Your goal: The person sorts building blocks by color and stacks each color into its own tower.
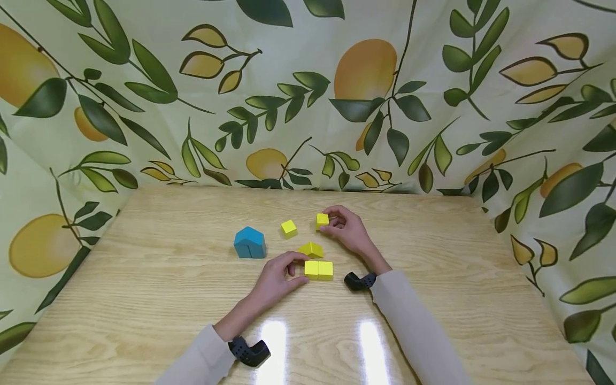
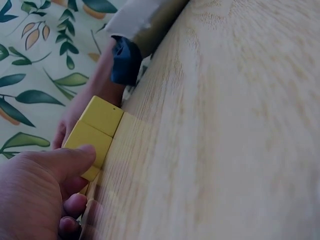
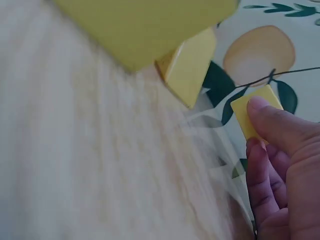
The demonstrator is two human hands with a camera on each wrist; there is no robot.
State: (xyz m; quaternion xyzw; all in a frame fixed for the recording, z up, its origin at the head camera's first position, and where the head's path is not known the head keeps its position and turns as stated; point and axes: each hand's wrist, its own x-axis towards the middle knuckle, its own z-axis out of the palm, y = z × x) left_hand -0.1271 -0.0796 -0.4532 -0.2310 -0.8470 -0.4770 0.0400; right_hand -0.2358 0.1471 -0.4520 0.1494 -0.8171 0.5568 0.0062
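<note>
I have the right hand (image 1: 350, 233) pinching a small yellow cube (image 1: 322, 220) toward the far edge of the wood-grained tabletop (image 1: 443, 256). Farther from that edge, my left hand (image 1: 275, 279) pinches a yellow square-faced block (image 1: 311, 270) abutting its matching yellow neighbour (image 1: 325, 270), right of a blue house-shaped block (image 1: 243, 246).

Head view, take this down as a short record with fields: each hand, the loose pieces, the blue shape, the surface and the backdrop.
Left hand: pinches the left end of a pair of yellow blocks, set side by side
Right hand: pinches a small yellow block
Loose pieces: yellow wedge just beyond the pair; lone yellow cube
Blue shape: house-like blue piece, left of the yellow ones
Surface: wooden table
Backdrop: leaf-and-fruit cloth
</note>
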